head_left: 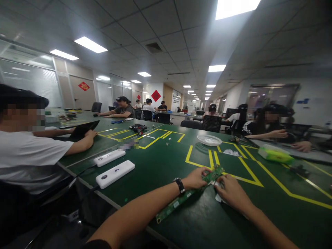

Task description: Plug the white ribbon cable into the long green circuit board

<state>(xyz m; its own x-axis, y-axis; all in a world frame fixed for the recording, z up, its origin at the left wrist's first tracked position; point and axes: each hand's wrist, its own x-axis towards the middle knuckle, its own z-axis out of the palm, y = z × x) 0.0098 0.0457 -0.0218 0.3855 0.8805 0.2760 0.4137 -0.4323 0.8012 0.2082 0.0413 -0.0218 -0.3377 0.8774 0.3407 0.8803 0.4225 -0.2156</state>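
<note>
A long, narrow green circuit board [174,204] lies at a slant above the green table, its near end towards me. My left hand [196,178], with a black band on the wrist, is closed around the board near its far end. Close beside that end, my right hand [232,191] has its fingers pinched together on a crumpled white piece [219,198] that looks like tissue or paper. The fingertips are at the board's edge; whether they touch it is hard to make out.
Two white power banks [115,174] [110,158] with cables lie left. Beyond are a round white plastic basket [209,140], a crumpled clear wrapper [231,152], a yellow-green pack [275,154] and yellow tape lines [245,180]. People sit at left and right.
</note>
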